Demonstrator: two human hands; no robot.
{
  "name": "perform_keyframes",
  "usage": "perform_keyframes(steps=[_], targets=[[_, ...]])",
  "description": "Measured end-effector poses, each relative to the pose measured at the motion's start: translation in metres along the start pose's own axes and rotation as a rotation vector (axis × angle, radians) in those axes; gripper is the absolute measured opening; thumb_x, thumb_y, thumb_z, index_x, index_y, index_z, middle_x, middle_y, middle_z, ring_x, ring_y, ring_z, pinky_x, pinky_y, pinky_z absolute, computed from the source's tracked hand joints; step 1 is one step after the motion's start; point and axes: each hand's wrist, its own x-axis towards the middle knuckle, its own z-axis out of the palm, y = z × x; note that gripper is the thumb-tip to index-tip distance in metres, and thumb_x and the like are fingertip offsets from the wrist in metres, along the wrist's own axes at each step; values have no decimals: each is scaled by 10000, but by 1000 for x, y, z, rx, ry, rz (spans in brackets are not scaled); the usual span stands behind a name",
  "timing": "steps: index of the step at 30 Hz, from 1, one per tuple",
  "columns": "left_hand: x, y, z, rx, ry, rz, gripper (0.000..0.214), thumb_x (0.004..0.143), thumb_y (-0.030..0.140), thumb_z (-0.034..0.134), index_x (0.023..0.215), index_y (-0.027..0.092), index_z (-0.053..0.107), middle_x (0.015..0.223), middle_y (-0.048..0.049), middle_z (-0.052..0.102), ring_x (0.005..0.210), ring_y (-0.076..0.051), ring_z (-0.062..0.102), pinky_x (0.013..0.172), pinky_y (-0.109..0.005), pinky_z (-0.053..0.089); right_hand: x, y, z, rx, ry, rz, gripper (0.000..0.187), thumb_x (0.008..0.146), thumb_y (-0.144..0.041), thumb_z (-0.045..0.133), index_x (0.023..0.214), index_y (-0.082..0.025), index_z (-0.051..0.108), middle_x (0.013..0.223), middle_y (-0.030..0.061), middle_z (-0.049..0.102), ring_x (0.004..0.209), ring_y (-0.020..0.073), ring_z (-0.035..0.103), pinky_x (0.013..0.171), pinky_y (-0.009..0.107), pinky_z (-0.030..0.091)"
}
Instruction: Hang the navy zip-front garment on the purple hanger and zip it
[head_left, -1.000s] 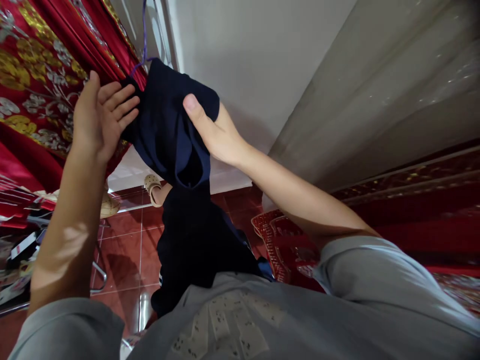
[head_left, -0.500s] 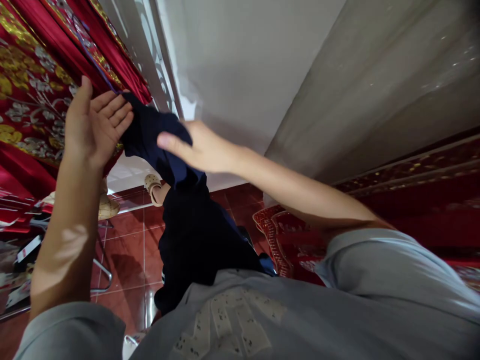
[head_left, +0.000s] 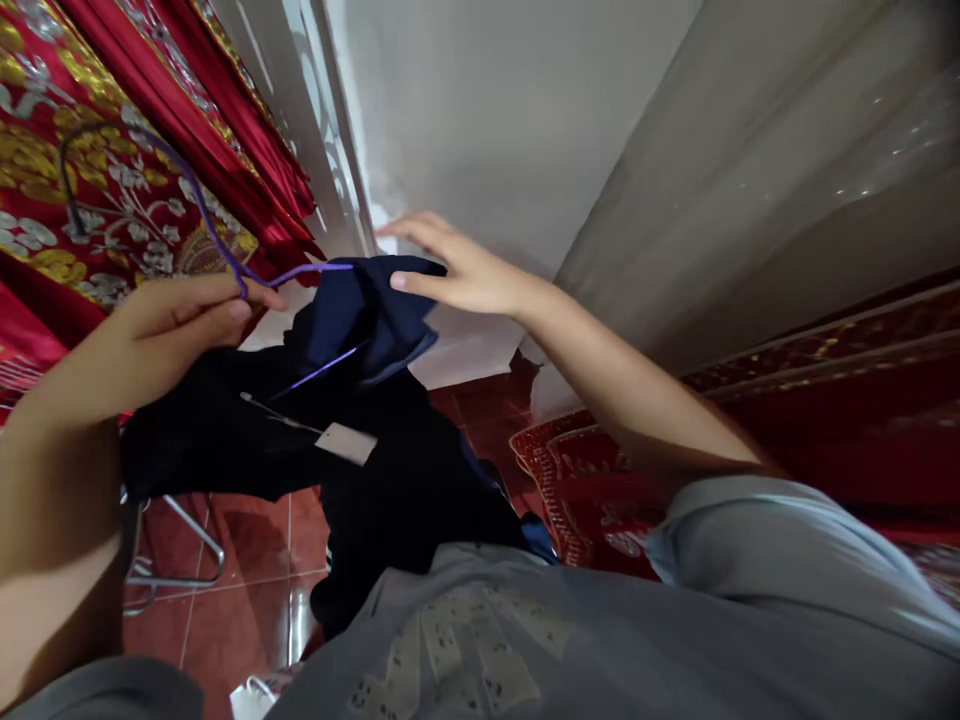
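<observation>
My left hand pinches a thin purple clothes hanger near the base of its hook, which points up and to the left. From the hanger drapes a dark navy garment, with a white tag hanging by a thin string. Part of the purple frame shows across the cloth; the rest is hidden under it. My right hand is at the garment's far right end, thumb and fingers apart, the thumb against the cloth's upper edge.
Red drapery with gold and silver flowers hangs at the left beside a white cut-out panel. Pale, glittery fabric covers the right side. A metal chair or stand leg stands on the red tiled floor, lower left.
My left hand has turned from palm-up and open to gripping the hanger, whose hook now shows. The garment has spread out, its tag now visible. My right hand has shifted slightly right.
</observation>
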Motion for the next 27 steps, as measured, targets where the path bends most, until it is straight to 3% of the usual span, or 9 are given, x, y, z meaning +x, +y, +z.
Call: perform_keyframes(steps=[2,4,8,11,13,17,22,24,27], targets=[[8,-9,-3,41,-31,-5,243,900,429,674,1017,274,819,747,-20,684,592,-158,584,582,-307,491,-5,8,3,132,-75,158,505,825,-725,676,897,-227,705,841,35,687,920,214,660,803,334,573],[18,-21,1,78,146,11,269,898,429,696,1036,224,803,830,-42,712,682,-177,622,700,-347,527,-14,11,6,292,-38,270,518,826,-730,666,808,-213,687,725,16,661,767,178,660,698,298,568],[24,-38,18,253,485,152,378,978,442,609,1189,160,743,1040,-123,706,938,-255,664,847,-424,532,-26,19,-11,491,343,306,391,807,-606,743,765,-221,684,680,24,680,767,199,706,762,339,590],[17,-43,31,387,651,345,436,1019,471,518,1289,172,683,1229,-153,617,1206,-306,565,1031,-515,461,-22,30,-40,507,632,190,256,781,-476,761,728,-241,675,699,37,713,928,227,724,909,365,567],[14,-47,41,440,714,416,426,1021,471,504,1288,188,678,1198,-138,596,1204,-312,548,1051,-540,428,-11,35,-57,478,714,87,192,767,-422,771,743,-253,683,768,37,748,1081,225,696,992,353,537],[19,-61,75,378,559,350,398,1023,397,503,1377,243,600,957,-65,623,976,-267,612,960,-469,449,20,30,-65,429,718,33,111,869,-338,732,816,-241,722,971,1,793,1252,182,627,1030,321,524],[27,-80,118,147,285,134,577,972,432,606,1502,262,455,894,-41,647,755,-211,626,817,-347,501,24,21,-54,479,581,148,237,1017,-189,544,894,-159,745,1060,5,793,1125,149,705,966,360,537],[23,-81,134,119,265,113,516,960,406,628,1432,224,526,881,-51,662,715,-197,614,765,-326,508,10,23,-54,521,563,194,221,1010,-190,585,875,-145,755,1007,62,797,1071,164,732,948,366,555],[18,-72,156,-1,399,95,451,903,404,720,1292,203,610,972,-72,679,774,-193,627,754,-311,522,-10,29,-55,538,585,286,228,1004,-192,610,836,-151,759,961,94,794,1067,176,734,926,360,562]])
